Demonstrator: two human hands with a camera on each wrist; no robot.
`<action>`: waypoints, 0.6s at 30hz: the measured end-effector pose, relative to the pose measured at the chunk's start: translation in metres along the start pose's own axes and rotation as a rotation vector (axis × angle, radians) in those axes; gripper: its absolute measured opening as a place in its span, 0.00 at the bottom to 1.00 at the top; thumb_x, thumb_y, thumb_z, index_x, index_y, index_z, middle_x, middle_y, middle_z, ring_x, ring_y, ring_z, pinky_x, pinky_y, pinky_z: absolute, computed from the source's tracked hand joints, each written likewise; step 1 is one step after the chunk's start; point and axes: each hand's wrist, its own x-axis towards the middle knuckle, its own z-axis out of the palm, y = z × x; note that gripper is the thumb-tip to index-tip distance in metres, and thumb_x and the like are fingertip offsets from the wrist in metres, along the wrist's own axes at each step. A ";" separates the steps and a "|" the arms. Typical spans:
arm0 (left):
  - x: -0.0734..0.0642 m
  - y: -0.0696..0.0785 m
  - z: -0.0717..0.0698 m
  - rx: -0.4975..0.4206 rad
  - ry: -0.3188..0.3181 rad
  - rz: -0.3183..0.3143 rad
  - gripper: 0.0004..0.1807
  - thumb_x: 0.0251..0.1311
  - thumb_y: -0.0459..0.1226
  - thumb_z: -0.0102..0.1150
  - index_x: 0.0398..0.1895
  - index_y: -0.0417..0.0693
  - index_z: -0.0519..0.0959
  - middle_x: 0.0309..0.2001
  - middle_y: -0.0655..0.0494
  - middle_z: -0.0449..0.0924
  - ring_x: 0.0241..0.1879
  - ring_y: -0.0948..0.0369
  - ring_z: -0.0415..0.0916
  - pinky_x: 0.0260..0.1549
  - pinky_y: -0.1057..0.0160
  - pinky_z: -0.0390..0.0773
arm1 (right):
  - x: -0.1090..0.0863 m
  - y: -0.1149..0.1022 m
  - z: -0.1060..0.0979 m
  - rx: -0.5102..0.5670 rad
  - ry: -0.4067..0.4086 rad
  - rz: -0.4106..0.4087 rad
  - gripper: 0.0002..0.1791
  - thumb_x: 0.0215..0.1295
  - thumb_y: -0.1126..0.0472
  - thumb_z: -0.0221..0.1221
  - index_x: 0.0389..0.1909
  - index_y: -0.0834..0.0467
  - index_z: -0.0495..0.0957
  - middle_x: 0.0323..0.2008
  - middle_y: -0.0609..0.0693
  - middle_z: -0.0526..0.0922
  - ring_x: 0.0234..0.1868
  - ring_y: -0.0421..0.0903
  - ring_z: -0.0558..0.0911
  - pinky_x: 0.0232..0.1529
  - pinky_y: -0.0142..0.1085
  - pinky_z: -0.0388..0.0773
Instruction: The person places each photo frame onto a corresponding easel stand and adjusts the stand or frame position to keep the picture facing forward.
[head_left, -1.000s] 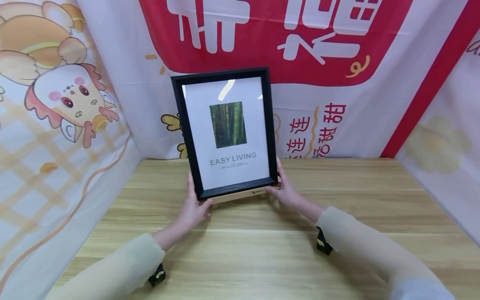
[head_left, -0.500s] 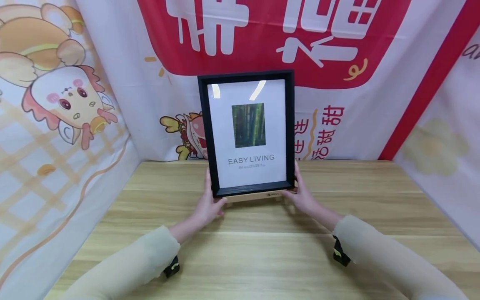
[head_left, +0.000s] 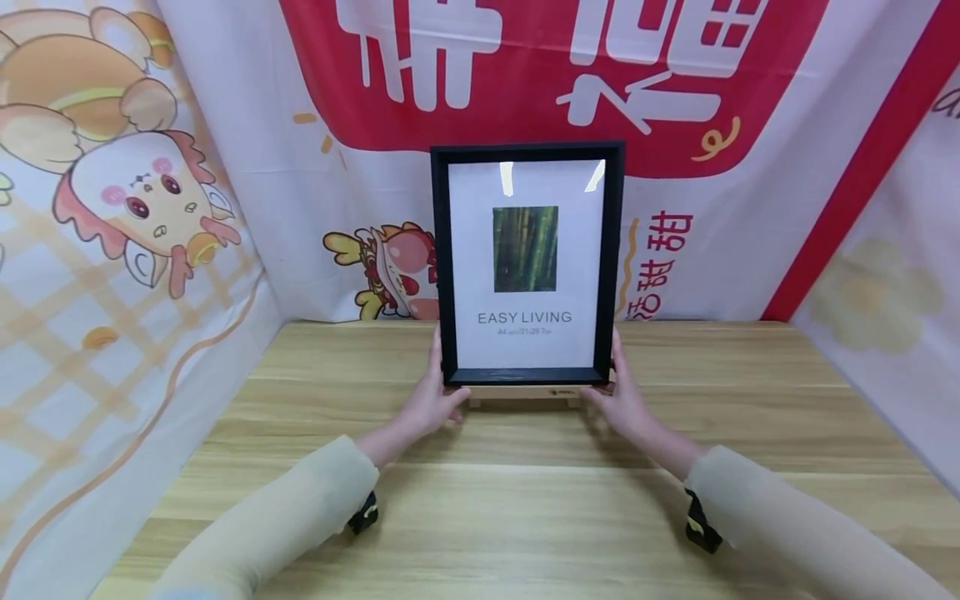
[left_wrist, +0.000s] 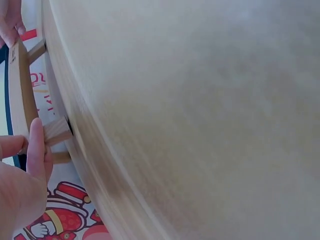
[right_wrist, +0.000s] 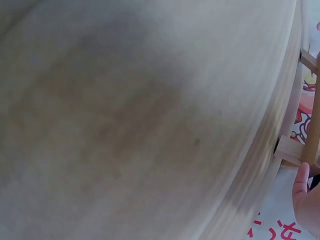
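A black picture frame [head_left: 615, 267] with a bamboo print and the words EASY LIVING stands upright, leaning back slightly, on a small wooden easel [head_left: 525, 392]. My left hand [head_left: 433, 400] grips the lower left corner, thumb at the easel's front ledge and fingers up along the frame's side. The lower right corner is held the same way by my right hand [head_left: 624, 402]. In the left wrist view, the ledge [left_wrist: 24, 85] and its short wooden legs [left_wrist: 58, 131] show beside the fingers. The right wrist view catches part of my right hand [right_wrist: 306, 200] against an easel leg [right_wrist: 290, 150].
The easel is towards the back of a wood-grain table [head_left: 517, 517]. Behind it hangs a printed white and red cloth [head_left: 390, 125]. More printed cloth, a cartoon one on the left [head_left: 135, 333] and a flowered one on the right [head_left: 885, 333], borders the table.
Both hands have shifted the frame and easel to the right. The frame was tilted and turned before; now it is level and faces straight forward.
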 end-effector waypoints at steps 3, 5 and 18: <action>0.002 0.001 0.001 -0.004 -0.008 -0.005 0.67 0.59 0.23 0.59 0.66 0.97 0.23 0.74 0.41 0.52 0.33 0.43 0.78 0.20 0.51 0.83 | -0.003 -0.001 -0.001 -0.009 0.006 0.017 0.62 0.55 0.85 0.58 0.78 0.47 0.30 0.65 0.73 0.58 0.54 0.67 0.72 0.46 0.30 0.79; 0.003 0.001 0.000 -0.006 -0.007 -0.005 0.67 0.59 0.23 0.59 0.66 0.97 0.23 0.74 0.42 0.52 0.36 0.43 0.78 0.20 0.51 0.83 | -0.004 -0.002 -0.001 -0.013 0.004 0.017 0.62 0.55 0.85 0.58 0.78 0.46 0.30 0.66 0.73 0.57 0.54 0.67 0.72 0.46 0.31 0.79; 0.006 0.001 0.001 -0.022 -0.011 -0.006 0.70 0.56 0.19 0.58 0.65 0.99 0.24 0.73 0.41 0.53 0.38 0.45 0.77 0.21 0.50 0.83 | -0.004 0.000 -0.003 -0.034 -0.016 0.059 0.67 0.53 0.85 0.59 0.76 0.36 0.27 0.68 0.71 0.54 0.58 0.68 0.71 0.52 0.42 0.78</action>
